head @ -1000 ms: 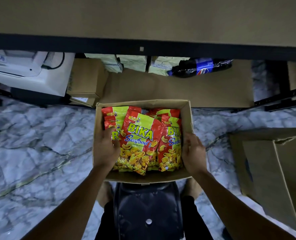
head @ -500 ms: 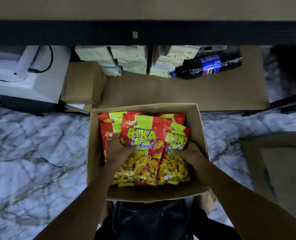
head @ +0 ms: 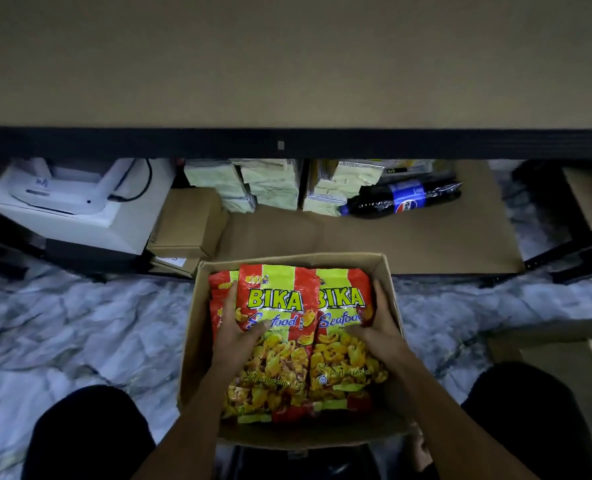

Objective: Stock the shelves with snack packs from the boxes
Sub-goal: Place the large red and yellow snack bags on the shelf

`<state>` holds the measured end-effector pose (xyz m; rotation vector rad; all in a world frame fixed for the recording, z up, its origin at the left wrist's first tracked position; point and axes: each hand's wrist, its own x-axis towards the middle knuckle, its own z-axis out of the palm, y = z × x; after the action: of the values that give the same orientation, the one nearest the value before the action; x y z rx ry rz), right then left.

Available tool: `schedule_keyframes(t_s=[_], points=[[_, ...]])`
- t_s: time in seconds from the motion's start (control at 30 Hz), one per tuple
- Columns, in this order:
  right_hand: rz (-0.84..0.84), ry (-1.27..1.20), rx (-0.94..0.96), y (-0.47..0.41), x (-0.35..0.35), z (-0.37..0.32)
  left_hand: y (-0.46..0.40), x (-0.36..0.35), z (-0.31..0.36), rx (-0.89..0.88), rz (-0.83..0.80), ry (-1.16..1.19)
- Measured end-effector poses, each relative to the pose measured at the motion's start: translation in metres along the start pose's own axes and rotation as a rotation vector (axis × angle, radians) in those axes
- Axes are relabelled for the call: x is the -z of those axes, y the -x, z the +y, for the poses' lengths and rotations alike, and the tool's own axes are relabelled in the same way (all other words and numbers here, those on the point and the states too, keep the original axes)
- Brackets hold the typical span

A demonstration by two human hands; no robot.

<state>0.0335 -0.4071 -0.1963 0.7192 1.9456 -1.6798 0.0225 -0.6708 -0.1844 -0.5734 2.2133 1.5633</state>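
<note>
The left hand point(head: 233, 336) grasps the left snack pack point(head: 270, 327) at its left edge, thumb on the front and fingers behind it. The right hand point(head: 377, 332) grasps the right snack pack point(head: 343, 341) at its right edge in the same way. Both packs lie side by side, touching, on top of other packs in the open cardboard box point(head: 389, 282), which stands on the marble floor point(head: 79, 327). Beyond the box is the low shelf point(head: 408, 237) with pale green packets point(head: 270, 185), a cola bottle point(head: 402, 200) lying flat, and a small brown carton point(head: 187, 223) to the left.
</note>
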Motion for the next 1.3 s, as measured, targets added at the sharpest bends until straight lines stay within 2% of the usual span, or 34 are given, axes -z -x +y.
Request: schedule_keyframes(t_s=[0.13, 0.33, 0.57, 0.77, 0.97, 1.1, 1.3], points=[[-0.006, 0.183, 0.143, -0.006, -0.003, -0.014, 0.001, -0.009, 0.0, -0.097, 0.042, -0.015], [0.05, 0.228, 0.109, -0.006, -0.004, -0.006, 0.003, -0.016, -0.021, -0.103, 0.022, -0.002], [0.071, 0.289, 0.083, -0.008, -0.004, -0.004, 0.008, -0.008, -0.014, -0.037, -0.062, 0.054], [0.266, 0.454, 0.151, 0.009, -0.004, -0.026, 0.013, -0.002, 0.001, -0.094, -0.06, 0.118], [0.39, 0.614, 0.242, 0.037, -0.023, -0.024, 0.026, 0.003, -0.002, -0.152, 0.064, 0.133], [0.38, 0.52, 0.32, 0.051, -0.014, -0.028, 0.042, -0.003, 0.017, -0.202, 0.096, 0.131], [0.358, 0.255, 0.528, 0.095, 0.016, -0.068, 0.079, 0.005, 0.063, -0.385, 0.115, 0.183]])
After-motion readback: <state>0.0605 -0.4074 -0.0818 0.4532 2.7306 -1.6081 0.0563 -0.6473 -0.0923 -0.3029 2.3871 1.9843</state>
